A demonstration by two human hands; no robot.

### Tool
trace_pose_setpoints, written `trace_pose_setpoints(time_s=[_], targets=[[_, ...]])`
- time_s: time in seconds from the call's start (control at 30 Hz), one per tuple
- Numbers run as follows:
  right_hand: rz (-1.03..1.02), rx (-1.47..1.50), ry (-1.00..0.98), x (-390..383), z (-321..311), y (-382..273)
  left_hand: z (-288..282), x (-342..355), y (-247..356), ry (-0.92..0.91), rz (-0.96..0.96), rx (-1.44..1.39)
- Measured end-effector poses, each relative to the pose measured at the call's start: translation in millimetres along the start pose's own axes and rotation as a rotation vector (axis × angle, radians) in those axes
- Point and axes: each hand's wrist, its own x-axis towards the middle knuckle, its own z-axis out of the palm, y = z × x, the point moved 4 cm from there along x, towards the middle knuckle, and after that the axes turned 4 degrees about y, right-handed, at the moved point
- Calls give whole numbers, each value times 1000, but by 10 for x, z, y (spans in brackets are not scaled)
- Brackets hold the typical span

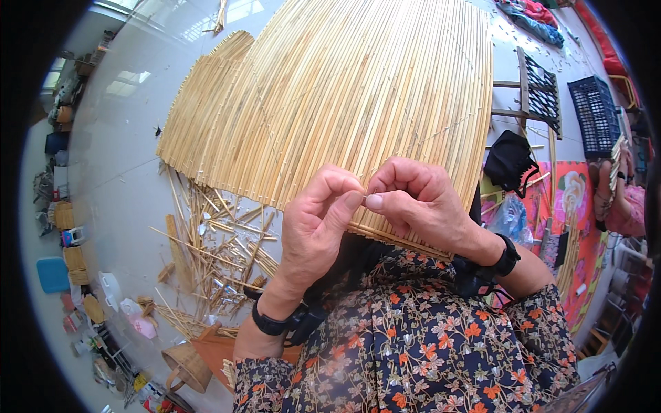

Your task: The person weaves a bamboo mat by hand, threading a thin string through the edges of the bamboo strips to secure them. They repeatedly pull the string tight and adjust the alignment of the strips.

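A large mat of pale reed strips [323,103], laid side by side and stitched with fine lines of thread, spreads from my lap across the floor. Above its near edge, my left hand [318,219] and my right hand [420,205] meet with their fingertips almost touching. Both are closed in a pinch, thumb against forefinger. What runs between them looks like a thin thread [363,199], mostly covered by the fingers. A dark wristband circles each wrist.
Cut reed pieces [234,237] lie scattered at the mat's left edge. A woven basket [187,369] stands lower left. On the right are a folding stool [540,89], a blue crate [593,117], a black face mask [509,162] and a floral cloth [571,189]. Another person's arm [626,186] shows far right.
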Motion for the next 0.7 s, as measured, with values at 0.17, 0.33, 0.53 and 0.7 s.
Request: trace_pose_setpoints(time_s=[0.17,0.33,0.53,0.7], targets=[[-28,-50,8,1,-25,30,-2,-28,-10,21,-59,-38],[-33,-88,8,-9,-43,13,-127,16,-86,95,-29,-225],[-97,-94,99,-31,-26,-11,-64,29,86,4,-93,-80],[-137,-163,130,-22,-36,31,-95,1,141,-87,-126,209]])
